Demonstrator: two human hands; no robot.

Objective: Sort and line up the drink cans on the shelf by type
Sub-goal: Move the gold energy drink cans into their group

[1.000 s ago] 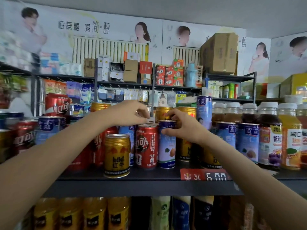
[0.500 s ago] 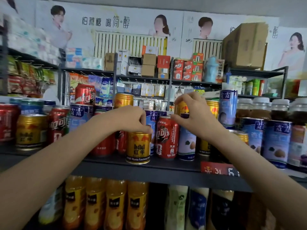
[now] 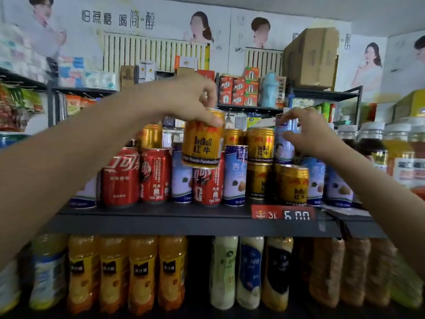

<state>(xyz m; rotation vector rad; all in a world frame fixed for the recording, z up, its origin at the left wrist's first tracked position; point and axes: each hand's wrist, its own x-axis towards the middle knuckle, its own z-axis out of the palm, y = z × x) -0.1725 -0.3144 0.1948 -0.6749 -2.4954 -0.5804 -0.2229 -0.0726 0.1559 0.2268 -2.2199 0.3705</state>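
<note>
Gold can hangs lifted off the shelf, gripped at its top by the left hand; right hand, fingers loose, empty, reaches at 2 o'clock. Red cans, blue cans and gold stand mixed, so sorting looks barely begun

Soft even indoor light, no glare; motion blur esp. at edges, wide-angle bending.

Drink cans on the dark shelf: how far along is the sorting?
Early. Some gold Red Bull cans are stacked at centre-right. The left hand holds another gold Red Bull can lifted; the right hand reaches open. Red cola cans and blue-white almond-drink cans still alternate.
</note>
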